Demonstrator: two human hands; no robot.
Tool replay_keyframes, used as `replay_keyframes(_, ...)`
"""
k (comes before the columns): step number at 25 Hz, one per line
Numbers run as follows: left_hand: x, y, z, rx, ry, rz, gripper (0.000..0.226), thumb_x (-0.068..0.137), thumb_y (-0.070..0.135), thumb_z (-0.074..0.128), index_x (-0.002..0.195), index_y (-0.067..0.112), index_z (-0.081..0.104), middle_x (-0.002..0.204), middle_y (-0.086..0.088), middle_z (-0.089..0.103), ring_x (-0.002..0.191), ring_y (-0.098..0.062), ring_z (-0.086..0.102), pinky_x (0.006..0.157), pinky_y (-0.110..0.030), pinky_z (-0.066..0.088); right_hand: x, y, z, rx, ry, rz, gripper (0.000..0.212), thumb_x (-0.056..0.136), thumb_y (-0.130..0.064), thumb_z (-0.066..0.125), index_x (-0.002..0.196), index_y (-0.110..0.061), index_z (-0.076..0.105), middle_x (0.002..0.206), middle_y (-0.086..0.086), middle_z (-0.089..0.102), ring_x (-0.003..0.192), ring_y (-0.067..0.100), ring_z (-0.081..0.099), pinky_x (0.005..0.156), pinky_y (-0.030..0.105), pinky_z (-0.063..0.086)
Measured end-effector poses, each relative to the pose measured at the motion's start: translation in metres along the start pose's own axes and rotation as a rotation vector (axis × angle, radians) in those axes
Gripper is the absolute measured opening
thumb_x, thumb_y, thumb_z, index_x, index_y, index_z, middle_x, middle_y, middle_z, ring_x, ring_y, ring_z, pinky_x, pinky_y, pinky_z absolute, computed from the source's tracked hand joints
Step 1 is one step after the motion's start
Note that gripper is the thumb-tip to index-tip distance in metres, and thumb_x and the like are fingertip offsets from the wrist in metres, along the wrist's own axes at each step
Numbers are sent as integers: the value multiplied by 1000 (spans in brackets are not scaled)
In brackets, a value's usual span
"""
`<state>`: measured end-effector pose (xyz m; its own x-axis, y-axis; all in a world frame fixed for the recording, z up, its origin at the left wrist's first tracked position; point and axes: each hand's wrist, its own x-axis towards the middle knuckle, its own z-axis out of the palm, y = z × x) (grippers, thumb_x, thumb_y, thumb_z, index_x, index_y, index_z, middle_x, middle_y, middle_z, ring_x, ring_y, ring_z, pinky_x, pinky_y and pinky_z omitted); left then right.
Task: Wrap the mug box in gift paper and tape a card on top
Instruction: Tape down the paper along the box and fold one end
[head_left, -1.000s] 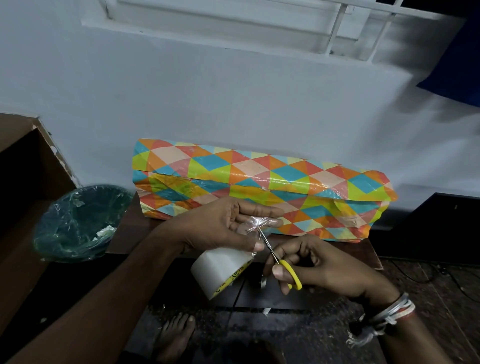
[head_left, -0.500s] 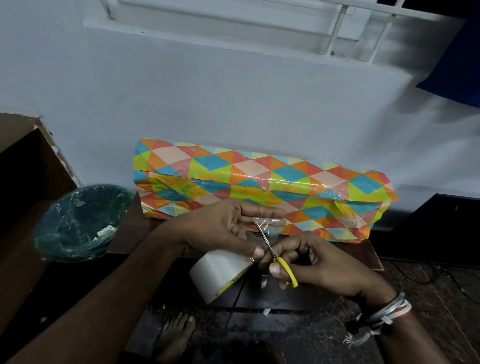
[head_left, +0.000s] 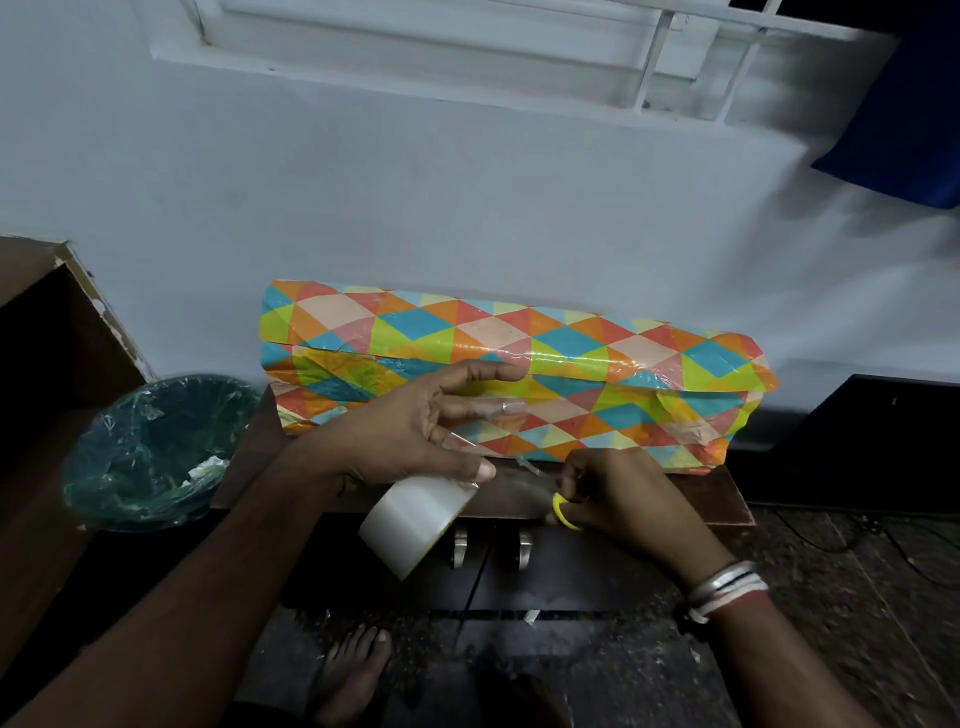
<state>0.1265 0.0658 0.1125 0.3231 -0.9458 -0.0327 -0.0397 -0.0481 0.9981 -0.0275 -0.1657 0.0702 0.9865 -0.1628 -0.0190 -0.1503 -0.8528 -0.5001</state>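
Note:
The mug box (head_left: 519, 374), covered in gift paper with bright triangles, lies on a small dark table (head_left: 722, 499) against the white wall. In front of it, my left hand (head_left: 415, 431) holds a clear tape roll (head_left: 415, 525) under its thumb, and a cut strip of clear tape (head_left: 498, 408) sticks to its fingers. My right hand (head_left: 618, 499) grips small scissors by their yellow handle (head_left: 563, 512), low at the table's front edge; the blades are hidden. No card is in view.
A bin lined with green plastic (head_left: 150, 452) stands to the left, beside a brown cabinet (head_left: 47, 364). A dark unit (head_left: 872, 441) sits at the right. Two metal handles (head_left: 488, 545) show below the table edge. My bare foot (head_left: 353, 675) is on the floor.
My right hand has drawn the scissors down and to the right, away from the tape. The strip now hangs from my left fingers, separate from the roll, and my left fingers have spread.

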Motion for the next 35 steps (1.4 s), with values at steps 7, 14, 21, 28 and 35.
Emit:
replay_keyframes(7,-1,2,0,-13,10,17,88,84,-18,72,150,32,40,147,5,60,69,-14,72,65,-21,57,25,17,34,-422,-4,56,14,91,-19,65,99,-24,74,92,3,70,90,27,69,74,38,54)
replay_keyframes(14,-7,10,3,15,-30,34,91,85,-19,70,152,32,35,140,-6,65,69,-10,71,66,-22,57,15,-71,-15,839,289,174,42,100,-47,57,96,-13,80,94,2,80,87,16,76,85,36,61)
replay_keyframes(21,-5,10,7,80,-37,29,96,84,-11,77,148,46,37,138,-10,65,65,-22,66,73,-33,56,18,-86,-16,1023,253,122,14,84,-15,78,89,-3,77,80,9,77,71,13,70,68,20,53)
replay_keyframes(28,6,19,4,92,75,73,101,81,-2,84,149,55,35,145,4,60,68,-28,66,81,-42,60,20,-70,-7,1461,808,142,20,81,-21,74,97,-9,75,82,3,71,78,15,65,81,25,59)
replay_keyframes(35,17,20,20,397,207,136,99,85,5,81,146,65,32,151,20,48,58,-9,40,64,-32,46,37,-67,24,1477,874,179,30,82,-12,77,111,-18,75,74,7,69,70,17,64,77,33,58)
